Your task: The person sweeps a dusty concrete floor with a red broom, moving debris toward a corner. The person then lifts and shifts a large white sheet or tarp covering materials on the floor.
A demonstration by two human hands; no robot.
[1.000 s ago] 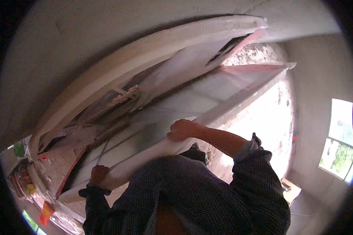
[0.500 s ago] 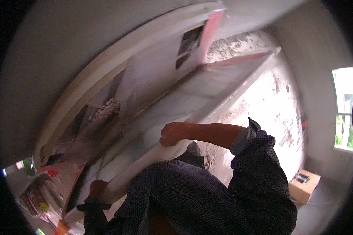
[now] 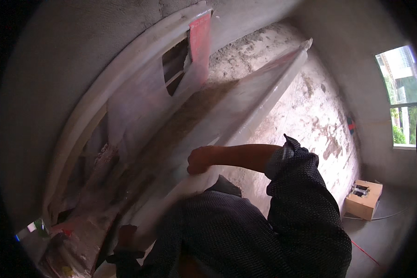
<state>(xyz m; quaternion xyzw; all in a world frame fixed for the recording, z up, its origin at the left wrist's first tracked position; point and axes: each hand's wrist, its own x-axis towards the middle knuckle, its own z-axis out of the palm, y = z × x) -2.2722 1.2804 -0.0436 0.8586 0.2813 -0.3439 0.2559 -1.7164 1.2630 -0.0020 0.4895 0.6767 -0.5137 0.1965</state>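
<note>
A long, pale, door-like panel [image 3: 264, 99] wrapped in cloudy plastic film leans at a slant in front of me. My right hand [image 3: 200, 160] is closed round its near long edge at about mid-length. Lower left, my left hand [image 3: 126, 235] grips the same panel near its lower end; shadow hides most of its fingers. Behind it, against the wall, stands a long pale frame [image 3: 125, 55], also covered with film that is torn open in places. Red film [image 3: 199, 44] covers that frame's far end.
Rough, plaster-spattered floor [image 3: 317, 120] lies to the right. Farther right are a cardboard box [image 3: 363, 199] with a dark object on top, a cable, and a bright window [image 3: 403, 102]. A grey wall [image 3: 69, 51] rises at the left. Blurred bags or wrappings [image 3: 65, 255] lie lower left.
The gap between the held panel's far end and the frame by the wall has widened. Both hands keep their grip. The whole view has shifted, with the window and box now higher.
</note>
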